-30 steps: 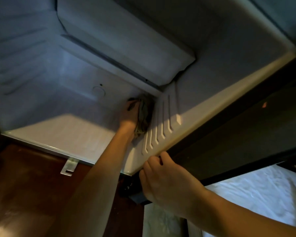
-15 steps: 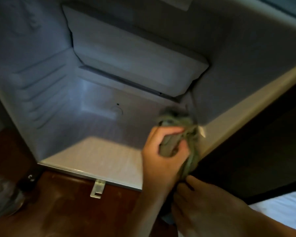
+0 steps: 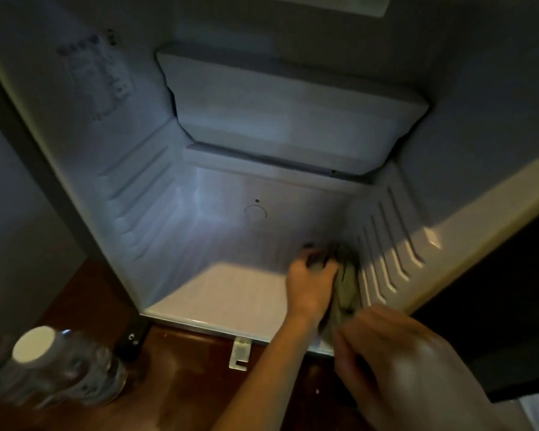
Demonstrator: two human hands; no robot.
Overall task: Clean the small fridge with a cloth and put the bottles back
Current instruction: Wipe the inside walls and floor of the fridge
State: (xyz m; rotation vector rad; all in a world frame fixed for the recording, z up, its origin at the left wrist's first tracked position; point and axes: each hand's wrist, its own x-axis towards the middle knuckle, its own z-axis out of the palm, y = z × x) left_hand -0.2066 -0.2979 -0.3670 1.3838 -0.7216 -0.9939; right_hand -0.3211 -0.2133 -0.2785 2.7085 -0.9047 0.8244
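Note:
The small fridge (image 3: 231, 293) stands open, its white inside lit and holding no bottles. My left hand (image 3: 311, 275) reaches in to the floor's right rear corner and is closed on a crumpled greenish cloth (image 3: 347, 284), which it presses against the ribbed right wall (image 3: 389, 244). The cloth's lower end hangs toward the front edge. My right hand (image 3: 402, 359) is blurred just outside the fridge, its fingertips at that hanging end; a grip cannot be made out. A clear plastic bottle (image 3: 72, 368) with a white cap stands outside at the lower left.
A small freezer box (image 3: 293, 113) hangs at the top of the fridge's back. A white hinge bracket (image 3: 240, 353) juts out under the front edge. A brown wooden surface (image 3: 184, 387) lies below. A dark cabinet panel (image 3: 495, 306) borders the fridge on the right.
My left hand pulled the cloth out toward the front edge, then pushed it back low along the right wall. My view has tilted down and the bottle has come into sight.

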